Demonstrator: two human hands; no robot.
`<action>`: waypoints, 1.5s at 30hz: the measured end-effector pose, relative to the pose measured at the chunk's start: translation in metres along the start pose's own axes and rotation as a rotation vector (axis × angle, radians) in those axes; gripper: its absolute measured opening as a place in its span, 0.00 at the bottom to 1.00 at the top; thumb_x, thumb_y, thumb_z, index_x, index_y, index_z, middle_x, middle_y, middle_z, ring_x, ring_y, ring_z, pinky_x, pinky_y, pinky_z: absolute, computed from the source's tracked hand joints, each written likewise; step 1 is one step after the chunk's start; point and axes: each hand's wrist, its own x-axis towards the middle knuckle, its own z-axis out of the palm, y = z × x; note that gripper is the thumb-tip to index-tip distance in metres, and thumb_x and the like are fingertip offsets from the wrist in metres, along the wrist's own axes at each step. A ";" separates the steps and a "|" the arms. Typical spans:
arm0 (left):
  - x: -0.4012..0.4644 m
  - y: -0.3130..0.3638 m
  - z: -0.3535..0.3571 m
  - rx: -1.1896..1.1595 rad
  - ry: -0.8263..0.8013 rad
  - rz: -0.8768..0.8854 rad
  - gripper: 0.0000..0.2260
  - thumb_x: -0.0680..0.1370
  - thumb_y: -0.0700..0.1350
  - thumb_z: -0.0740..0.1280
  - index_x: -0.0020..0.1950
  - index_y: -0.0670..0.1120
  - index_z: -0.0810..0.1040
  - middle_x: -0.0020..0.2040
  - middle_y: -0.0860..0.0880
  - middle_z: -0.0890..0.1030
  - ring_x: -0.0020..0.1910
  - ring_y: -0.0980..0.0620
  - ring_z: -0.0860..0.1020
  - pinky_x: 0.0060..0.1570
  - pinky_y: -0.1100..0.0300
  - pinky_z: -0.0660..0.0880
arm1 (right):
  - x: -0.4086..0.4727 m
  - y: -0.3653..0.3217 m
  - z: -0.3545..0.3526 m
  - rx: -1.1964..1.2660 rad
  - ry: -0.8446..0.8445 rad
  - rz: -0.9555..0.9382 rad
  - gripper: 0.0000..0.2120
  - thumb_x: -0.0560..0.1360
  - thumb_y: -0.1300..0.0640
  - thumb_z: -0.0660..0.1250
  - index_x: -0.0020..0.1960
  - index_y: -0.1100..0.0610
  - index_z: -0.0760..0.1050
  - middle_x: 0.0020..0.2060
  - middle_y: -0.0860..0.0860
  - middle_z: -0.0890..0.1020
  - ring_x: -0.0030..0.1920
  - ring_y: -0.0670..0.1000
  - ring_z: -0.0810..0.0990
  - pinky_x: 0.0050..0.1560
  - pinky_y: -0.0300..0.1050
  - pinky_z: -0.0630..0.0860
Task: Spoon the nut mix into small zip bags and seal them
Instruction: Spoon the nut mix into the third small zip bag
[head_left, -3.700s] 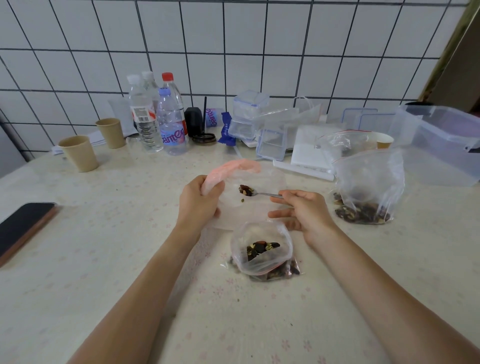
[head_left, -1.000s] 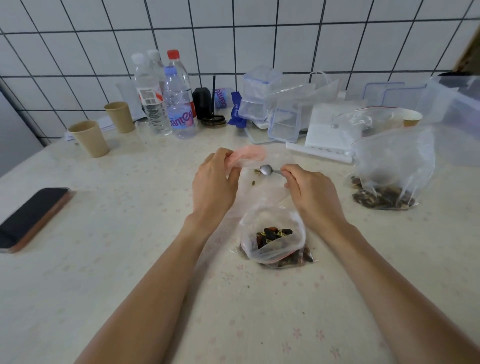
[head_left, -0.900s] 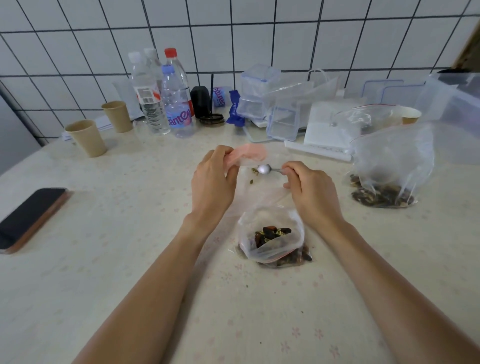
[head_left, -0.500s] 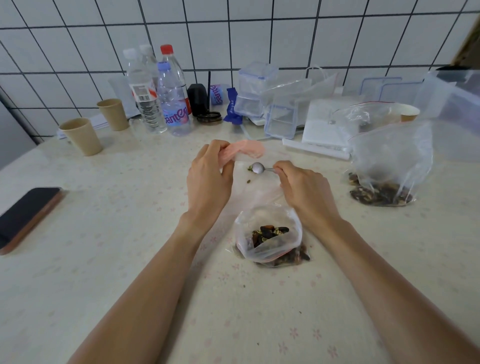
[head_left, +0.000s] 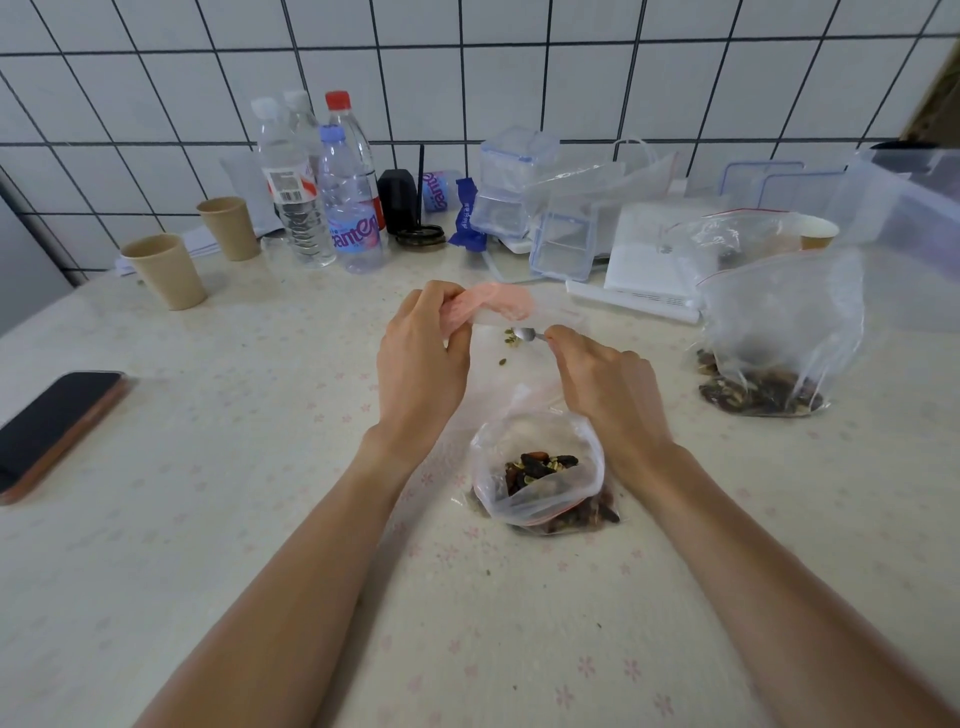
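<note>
Two hands fill one small bag.
My left hand (head_left: 422, 358) pinches the zip bag (head_left: 511, 312) mouth wide so my right hand (head_left: 608, 384), gripping the spoon (head_left: 530, 334), tips nuts inside.

Your left hand (head_left: 421, 358) and right hand (head_left: 608, 384) are bare (forearms too); seemingly no rings, watch or sleeves.

— Where do we see from?
— We have one view only, a wide-angle camera on the person's head, facing forward and down over the table (head_left: 156, 571).
— How near?
— Near: both forearms run in from the bottom edge. Beyond the table's far edge rises the tiled wall (head_left: 571, 88), its lines bowed by the lens.
</note>
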 end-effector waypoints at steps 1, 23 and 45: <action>0.000 0.000 0.000 0.000 -0.004 0.002 0.08 0.81 0.43 0.69 0.60 0.47 0.79 0.53 0.52 0.82 0.45 0.57 0.75 0.41 0.69 0.67 | 0.000 0.000 0.001 -0.014 -0.037 0.000 0.11 0.84 0.64 0.63 0.64 0.58 0.77 0.42 0.53 0.85 0.29 0.60 0.70 0.32 0.48 0.71; -0.001 -0.005 0.002 -0.016 0.015 -0.033 0.09 0.81 0.42 0.68 0.61 0.47 0.78 0.53 0.52 0.82 0.47 0.54 0.77 0.46 0.60 0.73 | -0.010 0.016 -0.007 0.814 -0.065 0.572 0.11 0.85 0.57 0.62 0.56 0.57 0.82 0.43 0.47 0.89 0.43 0.57 0.84 0.41 0.51 0.78; 0.007 0.003 -0.016 -0.365 -0.324 -0.599 0.04 0.79 0.43 0.71 0.45 0.48 0.84 0.39 0.48 0.88 0.30 0.51 0.85 0.33 0.59 0.81 | -0.002 0.002 -0.010 1.007 -0.130 0.814 0.09 0.82 0.58 0.63 0.52 0.56 0.82 0.39 0.45 0.89 0.62 0.69 0.78 0.63 0.64 0.77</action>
